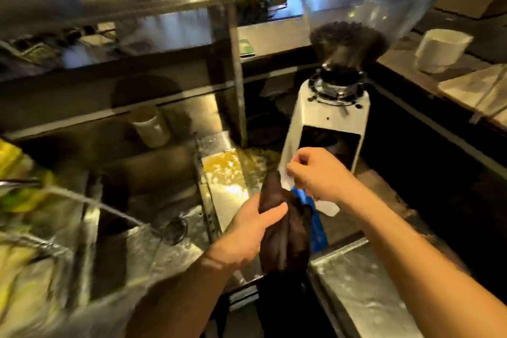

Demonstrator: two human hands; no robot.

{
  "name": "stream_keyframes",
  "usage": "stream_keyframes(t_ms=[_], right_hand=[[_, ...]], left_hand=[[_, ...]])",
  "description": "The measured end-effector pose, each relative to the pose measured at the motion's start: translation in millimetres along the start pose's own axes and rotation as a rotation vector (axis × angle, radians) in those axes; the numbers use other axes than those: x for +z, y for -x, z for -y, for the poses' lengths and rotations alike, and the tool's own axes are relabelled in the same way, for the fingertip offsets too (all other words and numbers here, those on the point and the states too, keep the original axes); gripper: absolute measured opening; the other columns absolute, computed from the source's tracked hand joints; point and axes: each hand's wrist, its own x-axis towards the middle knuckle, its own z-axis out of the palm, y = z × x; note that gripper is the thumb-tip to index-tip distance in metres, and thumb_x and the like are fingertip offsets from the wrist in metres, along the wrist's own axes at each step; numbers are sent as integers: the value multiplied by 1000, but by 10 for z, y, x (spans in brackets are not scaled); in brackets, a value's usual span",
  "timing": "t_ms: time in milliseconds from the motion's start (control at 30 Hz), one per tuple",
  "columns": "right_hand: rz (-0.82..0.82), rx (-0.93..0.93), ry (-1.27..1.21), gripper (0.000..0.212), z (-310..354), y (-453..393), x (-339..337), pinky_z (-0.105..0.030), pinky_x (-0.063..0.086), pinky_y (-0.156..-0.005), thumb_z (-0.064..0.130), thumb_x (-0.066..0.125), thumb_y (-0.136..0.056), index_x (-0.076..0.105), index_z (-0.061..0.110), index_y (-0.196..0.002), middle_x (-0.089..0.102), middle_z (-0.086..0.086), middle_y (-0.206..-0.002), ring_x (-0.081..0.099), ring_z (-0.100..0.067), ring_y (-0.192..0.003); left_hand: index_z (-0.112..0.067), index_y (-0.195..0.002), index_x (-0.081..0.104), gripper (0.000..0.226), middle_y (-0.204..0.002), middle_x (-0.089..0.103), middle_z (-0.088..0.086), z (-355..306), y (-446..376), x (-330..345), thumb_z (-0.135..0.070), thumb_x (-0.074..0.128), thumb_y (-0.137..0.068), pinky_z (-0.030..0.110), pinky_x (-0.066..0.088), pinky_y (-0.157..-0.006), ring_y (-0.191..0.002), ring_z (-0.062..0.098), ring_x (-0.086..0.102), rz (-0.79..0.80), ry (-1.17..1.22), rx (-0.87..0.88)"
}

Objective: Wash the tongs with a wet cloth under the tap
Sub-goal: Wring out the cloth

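My left hand (253,233) grips a dark brown cloth (286,244) that hangs down over the counter edge to the right of the sink. My right hand (315,173) pinches the upper end of the tongs (326,207), which look white with a blue part below, right beside the cloth. The lower part of the tongs is hidden behind the cloth. The tap (16,183) at the far left is running, and its stream (96,203) arcs into the steel sink (142,239), apart from both hands. The view is motion-blurred.
A white coffee grinder (329,118) with a bean hopper stands just behind my right hand. The wet steel drainboard (227,173) lies between sink and grinder. A cup (151,126) sits behind the sink, under a shelf. A white container (439,49) stands on the far right counter.
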Motion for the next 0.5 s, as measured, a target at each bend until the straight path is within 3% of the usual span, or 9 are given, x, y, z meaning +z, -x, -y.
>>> stream_keyframes(t_ms=[67, 133, 300, 367, 433, 500], right_hand=[[59, -51, 58, 18, 237, -137, 321, -34, 50, -49, 22, 57, -81, 60, 9, -70, 64, -3, -58, 55, -18, -46], [132, -81, 29, 17, 479, -256, 688, -29, 47, -41, 19, 57, -84, 59, 12, -68, 62, 2, -51, 52, -11, -36], [345, -102, -107, 13, 1105, -446, 1692, -21, 42, -39, 18, 57, -88, 60, 17, -75, 61, 6, -50, 52, -8, -38], [409, -122, -151, 12, 1396, -489, 2082, -21, 42, -40, 17, 58, -86, 60, 20, -74, 63, 4, -56, 54, -9, -42], [454, -148, -201, 15, 1714, -543, 2504, -23, 42, -46, 13, 58, -82, 62, 22, -71, 64, 0, -63, 55, -10, -48], [443, -180, -190, 19, 1987, -602, 2859, -22, 44, -52, 8, 59, -85, 67, 24, -78, 66, -1, -75, 59, -12, -62]], left_hand=[[-4, -114, 63, 22, -104, 70, 17, -46, 47, -377, 3, 56, -95, 46, 50, -99, -95, 30, 67, -131, 85, 6], [-1, -119, 58, 26, -101, 65, 19, -113, 86, -806, 6, 55, -95, 48, 47, -101, -93, 31, 62, -248, 147, 18], [0, -118, 59, 24, -94, 69, 13, -287, 292, -1936, 4, 56, -95, 23, 59, -68, -74, 15, 69, -463, 135, 93], [3, -127, 57, 32, -110, 69, 22, -318, 407, -2354, 1, 59, -95, 28, 60, -79, -88, 24, 70, -516, 118, 78], [-6, -134, 52, 42, -122, 65, 21, -343, 503, -2775, -4, 64, -93, 40, 55, -96, -108, 31, 66, -597, 69, 36], [-7, -129, 54, 42, -119, 65, 16, -358, 566, -3142, -8, 69, -90, 42, 54, -97, -110, 32, 65, -691, -51, -10]])
